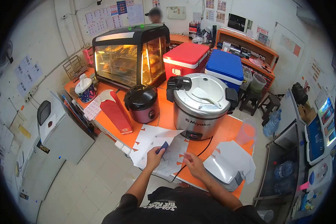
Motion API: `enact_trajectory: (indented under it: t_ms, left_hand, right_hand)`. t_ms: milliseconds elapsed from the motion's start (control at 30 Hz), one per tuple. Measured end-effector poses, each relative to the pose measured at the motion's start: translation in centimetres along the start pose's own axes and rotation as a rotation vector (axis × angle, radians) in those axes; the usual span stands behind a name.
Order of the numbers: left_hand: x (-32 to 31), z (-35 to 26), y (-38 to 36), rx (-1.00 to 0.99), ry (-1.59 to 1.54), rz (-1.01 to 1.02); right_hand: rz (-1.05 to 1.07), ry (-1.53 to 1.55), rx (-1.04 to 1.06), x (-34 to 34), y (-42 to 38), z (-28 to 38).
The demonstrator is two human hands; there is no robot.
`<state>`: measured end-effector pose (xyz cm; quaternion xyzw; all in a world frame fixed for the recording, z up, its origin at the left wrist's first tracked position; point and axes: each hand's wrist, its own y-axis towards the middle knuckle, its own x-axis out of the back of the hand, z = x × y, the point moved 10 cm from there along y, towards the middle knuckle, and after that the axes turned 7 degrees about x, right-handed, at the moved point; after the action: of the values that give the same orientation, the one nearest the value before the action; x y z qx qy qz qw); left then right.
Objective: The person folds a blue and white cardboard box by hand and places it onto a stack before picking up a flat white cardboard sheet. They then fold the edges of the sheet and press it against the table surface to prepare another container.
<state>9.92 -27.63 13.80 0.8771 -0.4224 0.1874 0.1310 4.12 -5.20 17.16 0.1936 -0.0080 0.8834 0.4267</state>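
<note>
My left hand [153, 158] is closed around a small dark blue object [162, 147], shaped like a hand stapler, though its details are too small to tell. It is over a white card sheet [149, 136] with notched edges, part of which stands raised from the table. More pale sheets [172, 160] lie beneath. To the right, my right hand [194, 164] is just past the sheets' edge, its fingers apart and loosely curled, with nothing visible in them. Beside my right forearm is a stack of glossy white card blanks [222, 170].
A large steel rice cooker [198, 112] with a white rice paddle [206, 98] on its lid stands ahead. Left of it are a smaller cooker [142, 104] and a red paper pack [116, 114]. Behind are a lit food warmer [134, 56], red cooler [184, 58] and blue cooler [224, 67]. A black cable [199, 154] crosses the orange table.
</note>
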Motion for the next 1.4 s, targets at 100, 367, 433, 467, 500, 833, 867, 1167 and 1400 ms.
enact_trajectory:
  t_ms: [100, 367, 433, 467, 500, 833, 867, 1167, 1400]
  left_hand:
    - [1.5, -3.8, -2.0, 0.109, -0.03, 0.167]
    - [-2.2, -6.6, -10.5, 0.316, -0.357, 0.616]
    - [-4.5, -4.8, -12.4, 0.394, -0.371, 0.739]
    - [-5.1, -4.5, -13.3, 0.456, -0.524, 0.758]
    - [-5.4, -4.3, -13.9, 0.517, -0.667, 0.772]
    - [-8.5, -6.9, -12.4, 0.472, -0.359, 0.894]
    - [-9.4, -6.9, -12.7, 0.485, -0.376, 0.919]
    - [-11.9, -9.5, -15.0, 0.375, -0.39, 0.995]
    - [-11.9, -11.5, -13.5, 0.222, -0.212, 1.051]
  right_hand:
    - [0.046, 0.057, 0.115, -0.9, 2.6, 4.1]
    - [0.186, -0.077, 0.143, 0.7, 0.5, 4.3]
    - [0.269, -0.132, 0.126, 1.4, -0.4, 2.4]
    - [0.271, 0.004, -0.018, 1.7, -1.1, 1.1]
    - [0.267, 0.147, -0.16, 1.7, -2.0, 0.0]
    - [0.199, -0.338, -0.03, 6.1, -3.1, 8.4]
    - [0.185, -0.485, 0.014, 6.3, -3.3, 8.9]
    - [0.244, -0.389, -0.106, 7.1, -6.9, 5.3]
    - [0.289, -0.314, 0.03, 6.6, -7.3, 6.4]
